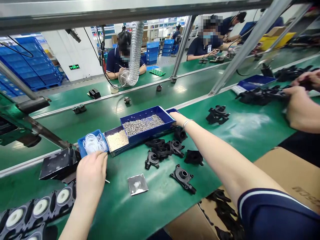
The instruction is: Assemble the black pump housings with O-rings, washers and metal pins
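Note:
My left hand (91, 170) is closed, fingertips at the near edge of a small blue bin (81, 146) of white rubber rings (93, 142). What its fingers hold, if anything, is hidden; a thin white piece (107, 181) sticks out beside it. My right hand (177, 117) reaches into a blue bin (172, 110) behind the screw tray, its fingers out of sight. Metal pins or screws fill the blue tray (150, 131), beside a bin of small cream pieces (117, 140). Several black plastic housings (162, 148) lie below my right wrist, one (182, 176) nearer me.
A small square plate (138, 184) lies on the green bench. Black frames with white rings (40, 207) are at lower left. An open carton (225, 213) of black parts stands below the edge. A co-worker's hands (302, 100) work at right. Metal posts (245, 50) cross ahead.

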A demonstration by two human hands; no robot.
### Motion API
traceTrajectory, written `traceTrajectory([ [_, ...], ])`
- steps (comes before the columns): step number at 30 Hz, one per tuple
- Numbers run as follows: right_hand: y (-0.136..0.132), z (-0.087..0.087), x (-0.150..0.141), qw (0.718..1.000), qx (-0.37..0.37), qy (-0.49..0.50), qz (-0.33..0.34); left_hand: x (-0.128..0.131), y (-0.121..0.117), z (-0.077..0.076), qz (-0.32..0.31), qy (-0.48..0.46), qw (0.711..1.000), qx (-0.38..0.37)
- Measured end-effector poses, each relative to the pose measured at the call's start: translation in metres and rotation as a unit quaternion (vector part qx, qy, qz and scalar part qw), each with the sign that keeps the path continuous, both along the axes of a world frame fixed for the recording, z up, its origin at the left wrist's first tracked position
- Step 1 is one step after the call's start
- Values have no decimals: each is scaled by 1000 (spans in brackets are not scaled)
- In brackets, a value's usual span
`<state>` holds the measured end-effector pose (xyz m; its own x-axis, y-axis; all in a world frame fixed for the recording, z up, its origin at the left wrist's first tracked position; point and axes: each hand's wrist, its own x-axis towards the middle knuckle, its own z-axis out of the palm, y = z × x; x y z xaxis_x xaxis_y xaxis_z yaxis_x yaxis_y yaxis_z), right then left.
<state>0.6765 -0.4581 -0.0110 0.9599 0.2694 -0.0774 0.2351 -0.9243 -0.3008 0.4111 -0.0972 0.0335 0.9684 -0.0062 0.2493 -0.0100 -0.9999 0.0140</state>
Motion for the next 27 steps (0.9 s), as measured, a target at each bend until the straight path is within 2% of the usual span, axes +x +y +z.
traceTrajectory([
  [2, -1, -5, 2, 1000, 2, 15, 0, 43, -8, 8, -7, 100, 995, 12],
  [5, -7, -7, 3, 999, 26, 35, -15, 102, -13, 2, 5, 164, 986, 18],
  [8, -14, -6, 1, 994, 86, 37, -55, 128, -13, -8, 3, 189, 982, 19],
  [12, -19, -2, -5, 965, 228, 20, -124, 127, -10, -7, -21, 152, 988, -15],
  [15, -19, 7, -13, 920, 362, -15, -152, 114, -9, 5, -26, 97, 993, -56],
  [17, -18, 18, -25, 881, 446, -46, -152, 95, -11, 15, -24, 55, 990, -126],
  [18, -16, 24, -34, 861, 483, -60, -145, 83, -13, 19, -27, 38, 978, -204],
  [19, -15, 30, -46, 844, 515, -70, -136, 69, -17, 22, -33, 29, 950, -310],
  [20, -12, 36, -60, 829, 540, -77, -125, 53, -22, 23, -38, 32, 898, -437],
  [22, -3, 46, -95, 802, 586, -65, -92, 21, -33, 21, -29, 87, 748, -658],
  [24, 12, 52, -133, 771, 635, -14, -46, -7, -46, 14, 12, 162, 602, -782],
  [25, 21, 53, -151, 752, 659, 23, -23, -19, -52, 9, 35, 190, 541, -819],
  [27, 39, 52, -184, 711, 695, 103, 8, -36, -62, -1, 75, 220, 446, -864],
])
